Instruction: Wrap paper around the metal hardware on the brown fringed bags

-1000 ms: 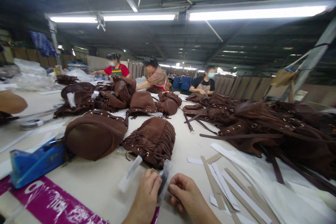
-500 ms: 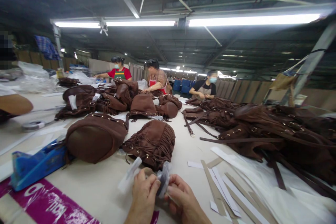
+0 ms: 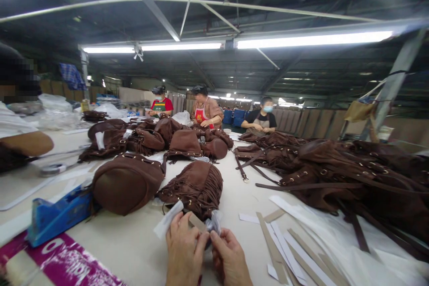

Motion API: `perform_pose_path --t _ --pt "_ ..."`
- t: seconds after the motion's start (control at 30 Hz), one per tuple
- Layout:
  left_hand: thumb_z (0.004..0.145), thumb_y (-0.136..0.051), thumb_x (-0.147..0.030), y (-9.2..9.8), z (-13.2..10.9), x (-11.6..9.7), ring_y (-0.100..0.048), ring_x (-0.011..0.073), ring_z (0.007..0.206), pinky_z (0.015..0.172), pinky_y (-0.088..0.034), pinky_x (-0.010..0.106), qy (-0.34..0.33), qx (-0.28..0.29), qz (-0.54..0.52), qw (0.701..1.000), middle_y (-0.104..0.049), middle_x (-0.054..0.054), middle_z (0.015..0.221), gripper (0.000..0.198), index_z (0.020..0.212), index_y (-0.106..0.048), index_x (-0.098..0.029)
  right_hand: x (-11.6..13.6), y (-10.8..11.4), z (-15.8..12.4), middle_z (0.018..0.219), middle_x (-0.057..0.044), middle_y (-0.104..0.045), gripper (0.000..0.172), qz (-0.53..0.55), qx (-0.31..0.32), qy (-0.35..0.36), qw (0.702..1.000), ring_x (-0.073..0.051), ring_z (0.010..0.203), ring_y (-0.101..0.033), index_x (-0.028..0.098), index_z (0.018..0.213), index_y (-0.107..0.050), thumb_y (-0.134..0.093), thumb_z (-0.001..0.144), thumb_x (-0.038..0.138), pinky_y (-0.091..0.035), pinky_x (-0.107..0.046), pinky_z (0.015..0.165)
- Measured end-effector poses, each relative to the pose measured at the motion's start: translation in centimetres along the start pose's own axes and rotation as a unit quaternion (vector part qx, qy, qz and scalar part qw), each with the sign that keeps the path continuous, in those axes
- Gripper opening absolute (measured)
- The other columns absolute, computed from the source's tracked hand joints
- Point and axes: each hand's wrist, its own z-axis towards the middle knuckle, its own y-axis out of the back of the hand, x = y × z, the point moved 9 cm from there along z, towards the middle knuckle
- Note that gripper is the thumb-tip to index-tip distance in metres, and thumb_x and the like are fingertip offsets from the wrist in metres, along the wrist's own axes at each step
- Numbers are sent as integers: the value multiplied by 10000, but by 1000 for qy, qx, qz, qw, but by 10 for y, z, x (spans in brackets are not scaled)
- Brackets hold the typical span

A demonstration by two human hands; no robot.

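My left hand (image 3: 183, 248) is closed around a grey-beige card strip (image 3: 197, 222), its thumb pressed towards the right hand. Crumpled clear plastic (image 3: 215, 222) is pinched between the thumb and fingers of my right hand (image 3: 230, 257). Something dark shows between the two hands, mostly hidden by the fingers. A whitish translucent plastic piece (image 3: 169, 219) sticks out left of my left hand. Just beyond my fingertips lies a dark brown fringed bag (image 3: 196, 185) with metal eyelets. Left of it, another brown bag (image 3: 122, 185) rests with its oval base facing me.
A blue tape dispenser (image 3: 62, 212) stands on a purple printed sheet (image 3: 70, 259) at left. Card strips (image 3: 284, 250) and white sheets (image 3: 335, 228) lie at right, before a heap of brown bags (image 3: 335, 167). Several people work around the table.
The view has tilted up slightly and shifted. My hands have come closer together; the right fingertips now meet near the left thumb at the plastic. The card strip shows more clearly.
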Motion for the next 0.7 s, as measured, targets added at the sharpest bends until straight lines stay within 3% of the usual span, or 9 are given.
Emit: perform_pose_path --t 0.1,0.2,0.27,0.37,0.43,0.57,0.63,0.7 --pt "815 -588 -444 1 1 3 -417 342 1197 1011 -335 536 23 -9 -60 998 -594 93 1228 252 802 -730 -236 -2 -5 -3 412 117 -416 626 17 2 -36 999 -39 327 -316 213 693 -444 -818 449 652 -207 -148 339" --pt "822 -584 -443 2 -1 -2 -482 306 1101 971 -379 454 -4 -34 -93 995 -635 95 1105 261 754 -706 -222 0 -8 -4 414 120 -402 637 40 -1 -39 998 -31 323 -301 208 670 -458 -820 411 664 -212 -148 337" --pt "847 -552 -426 -1 -1 -6 -523 290 1013 918 -396 429 -29 -20 -89 995 -655 92 974 269 743 -680 -214 2 -9 -5 414 122 -396 641 45 -1 -39 998 -30 328 -311 208 660 -456 -827 395 659 -232 -147 340" --pt "848 -528 -389 -4 3 -6 -549 280 931 880 -394 418 -30 6 -88 996 -645 80 858 236 758 -647 -207 5 -13 -9 455 99 -466 598 46 30 -58 997 -73 386 -457 212 686 -478 -837 438 620 -368 -175 392" --pt "832 -516 -376 -2 8 1 -550 280 926 880 -391 414 8 15 -107 994 -639 85 860 234 729 -623 -196 9 -18 -14 590 50 -594 551 61 70 -68 993 -125 538 -607 208 757 -530 -869 460 526 -488 -230 525" --pt "806 -487 -429 -12 17 5 -557 230 837 772 -429 330 83 120 -260 954 -630 47 792 284 770 -601 -172 15 -22 -26 902 -40 -699 747 91 160 -74 980 -226 856 -692 222 1003 -586 -920 342 318 -523 -306 748" --pt "766 -511 -458 -18 19 1 -537 196 764 694 -415 289 103 175 -330 922 -602 17 737 313 777 -593 -157 21 -15 -25 846 -29 -702 813 24 175 -33 984 -229 818 -691 239 1153 -550 -889 418 309 -525 -312 722" --pt "726 -533 -462 -20 21 -2 -500 171 707 645 -379 270 117 200 -355 906 -554 -4 691 319 746 -577 -147 36 -7 -23 751 -10 -690 726 -123 169 69 976 -199 695 -669 250 1254 -521 -803 589 324 -524 -300 671"
